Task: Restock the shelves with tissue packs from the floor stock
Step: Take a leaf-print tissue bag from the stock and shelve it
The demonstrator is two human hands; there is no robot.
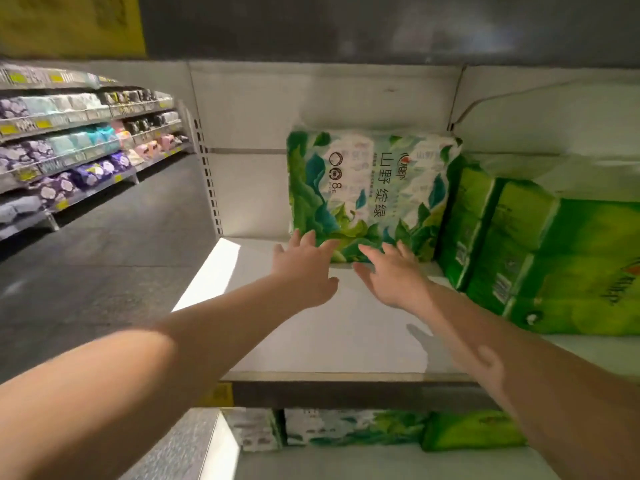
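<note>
At the centre of the frame, the left hand point(304, 271) reaches forward with fingers spread and straight, its fingertips at the lower left edge of the leaf-print pack point(367, 195). Just right of it, the right hand point(394, 275) is likewise released, fingers splayed, tips at the pack's lower edge; whether either hand quite touches the wrapper is hard to tell. The pack stands upright at the back of the shelf point(311, 337), against the white back panel point(249, 188). To its right, touching it, lie bright green packs point(540, 258). Along the bottom of the frame, more packs point(346, 431) sit on the lower shelf. At upper left, an aisle of stocked shelves point(69, 140) runs beyond the grey floor point(104, 265).
</note>
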